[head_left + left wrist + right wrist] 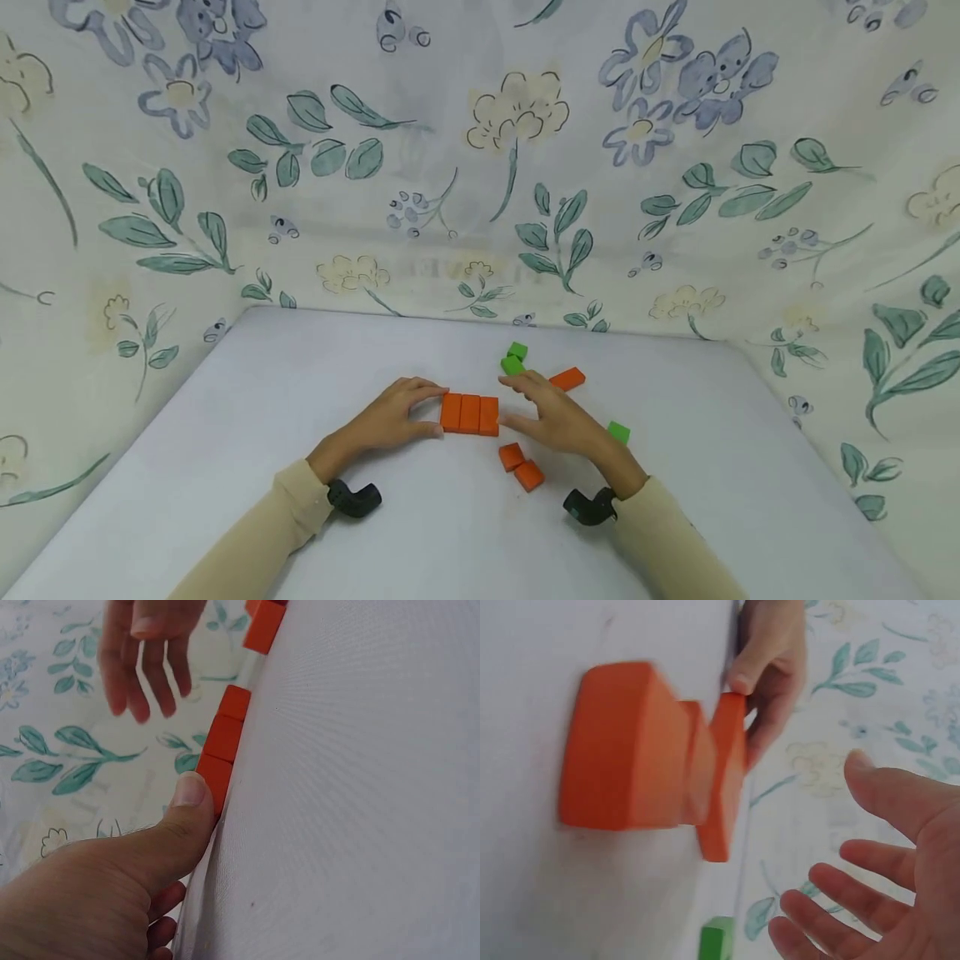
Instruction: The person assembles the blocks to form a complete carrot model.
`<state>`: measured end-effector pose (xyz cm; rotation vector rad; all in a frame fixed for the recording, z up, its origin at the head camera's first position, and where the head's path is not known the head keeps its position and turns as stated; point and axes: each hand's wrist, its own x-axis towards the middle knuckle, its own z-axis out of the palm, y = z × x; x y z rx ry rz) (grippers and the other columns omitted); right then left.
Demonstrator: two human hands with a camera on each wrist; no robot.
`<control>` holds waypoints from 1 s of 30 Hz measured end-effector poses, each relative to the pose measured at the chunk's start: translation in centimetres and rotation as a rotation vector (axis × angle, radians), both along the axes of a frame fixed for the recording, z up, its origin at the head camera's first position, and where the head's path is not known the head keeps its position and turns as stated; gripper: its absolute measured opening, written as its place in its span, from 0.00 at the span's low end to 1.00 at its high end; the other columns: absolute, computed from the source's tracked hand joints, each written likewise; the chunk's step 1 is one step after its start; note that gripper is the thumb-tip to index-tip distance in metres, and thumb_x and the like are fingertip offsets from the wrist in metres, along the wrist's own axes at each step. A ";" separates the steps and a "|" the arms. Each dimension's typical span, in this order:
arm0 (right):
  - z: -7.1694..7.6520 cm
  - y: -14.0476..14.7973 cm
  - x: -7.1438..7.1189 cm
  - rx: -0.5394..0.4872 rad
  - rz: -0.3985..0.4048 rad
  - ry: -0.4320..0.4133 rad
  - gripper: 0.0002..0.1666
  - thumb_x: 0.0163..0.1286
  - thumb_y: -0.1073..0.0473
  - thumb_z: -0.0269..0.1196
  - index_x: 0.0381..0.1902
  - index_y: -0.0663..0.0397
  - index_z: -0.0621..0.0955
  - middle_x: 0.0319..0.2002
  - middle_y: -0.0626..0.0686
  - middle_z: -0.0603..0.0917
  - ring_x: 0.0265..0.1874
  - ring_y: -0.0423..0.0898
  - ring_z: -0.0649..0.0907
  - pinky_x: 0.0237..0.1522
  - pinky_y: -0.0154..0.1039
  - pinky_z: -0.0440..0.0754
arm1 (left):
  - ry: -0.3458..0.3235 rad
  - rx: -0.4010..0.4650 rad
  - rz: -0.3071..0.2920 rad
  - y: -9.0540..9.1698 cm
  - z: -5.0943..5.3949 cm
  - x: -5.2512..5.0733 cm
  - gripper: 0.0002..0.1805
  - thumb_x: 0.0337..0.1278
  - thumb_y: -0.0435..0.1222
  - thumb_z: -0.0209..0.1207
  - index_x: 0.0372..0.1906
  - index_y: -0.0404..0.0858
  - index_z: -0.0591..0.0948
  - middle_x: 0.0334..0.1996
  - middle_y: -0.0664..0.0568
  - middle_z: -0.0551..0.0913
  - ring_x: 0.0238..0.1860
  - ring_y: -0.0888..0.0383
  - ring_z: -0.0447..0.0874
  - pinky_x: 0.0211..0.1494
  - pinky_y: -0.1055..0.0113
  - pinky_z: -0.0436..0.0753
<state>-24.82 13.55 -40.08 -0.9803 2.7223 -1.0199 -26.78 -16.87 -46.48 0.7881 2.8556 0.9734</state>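
Note:
Three orange blocks (470, 414) lie side by side in a row, long edges touching, on the white table. My left hand (393, 412) pinches the leftmost block by its two ends. In the left wrist view, the thumb presses that block's near end, while the fingers behind it are partly hidden. Just right of the row is my right hand (558, 417), its fingers spread and holding nothing. The right wrist view shows the same right hand (900, 877) apart from the blocks.
Two small orange blocks (528, 476) sit nearer me, below the row's right end. Beyond the right hand are two green blocks (513, 366) and an orange block (567, 378). Another green block (618, 432) lies by the right wrist. Floral cloth (450, 167) hangs behind the table.

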 end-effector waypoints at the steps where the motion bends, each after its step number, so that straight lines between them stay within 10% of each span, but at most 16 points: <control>1: 0.4 0.3 0.2 -0.010 0.001 0.019 0.33 0.69 0.55 0.67 0.69 0.56 0.72 0.63 0.61 0.76 0.59 0.59 0.78 0.56 0.57 0.82 | 0.001 -0.003 -0.004 0.1 0.1 -0.1 0.36 0.54 0.55 0.69 0.69 0.51 0.75 0.67 0.50 0.74 0.71 0.46 0.66 0.72 0.40 0.68; 11: 0.9 2.6 1.6 0.106 0.067 0.003 0.20 0.69 0.61 0.66 0.57 0.61 0.81 0.44 0.51 0.86 0.41 0.42 0.83 0.43 0.31 0.84 | 0.010 -0.003 -0.037 0.4 0.2 -0.3 0.37 0.55 0.55 0.68 0.69 0.48 0.75 0.67 0.47 0.74 0.70 0.44 0.66 0.71 0.39 0.68; 30: -0.6 2.0 1.4 0.210 0.203 -0.042 0.16 0.69 0.67 0.63 0.54 0.58 0.84 0.48 0.51 0.86 0.45 0.43 0.83 0.50 0.34 0.84 | 0.022 0.001 -0.046 0.0 0.2 -0.3 0.38 0.54 0.54 0.70 0.69 0.47 0.75 0.68 0.47 0.74 0.71 0.44 0.66 0.72 0.40 0.66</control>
